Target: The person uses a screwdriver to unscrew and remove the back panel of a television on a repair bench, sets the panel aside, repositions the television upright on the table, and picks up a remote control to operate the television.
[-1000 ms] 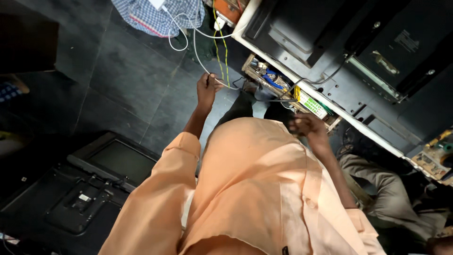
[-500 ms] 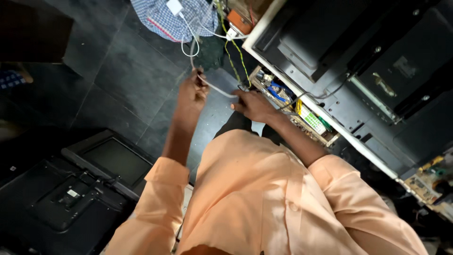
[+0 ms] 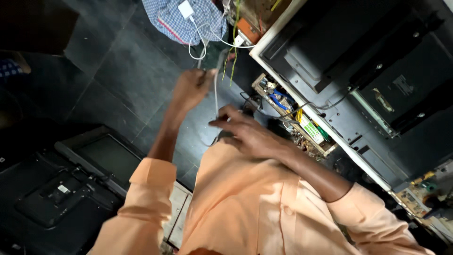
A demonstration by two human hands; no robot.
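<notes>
From my seat at the remote feed I look straight down over an orange shirt [image 3: 250,208] onto a dark tiled floor [image 3: 108,61]. The left hand [image 3: 191,87] is raised and clenched around the upper end of a thin white cable [image 3: 215,94], which drops down from that fist toward the right hand [image 3: 247,134]. The right hand sits lower, close to the chest, fingers curled with the tips pinching at the cable's lower stretch; motion blur keeps me from telling how firm that grip is. So the cable runs between the two hands, just in front of the body and above the floor. To the right stands an opened flat television [image 3: 377,80] with its back panel facing up, and an exposed circuit board [image 3: 290,115] with coloured wires lies along its edge, near the right hand. A checked cloth [image 3: 177,21] with a white charger [image 3: 185,8] on it lies at the top. A dark monitor [image 3: 101,158] rests on the floor to the left.
</notes>
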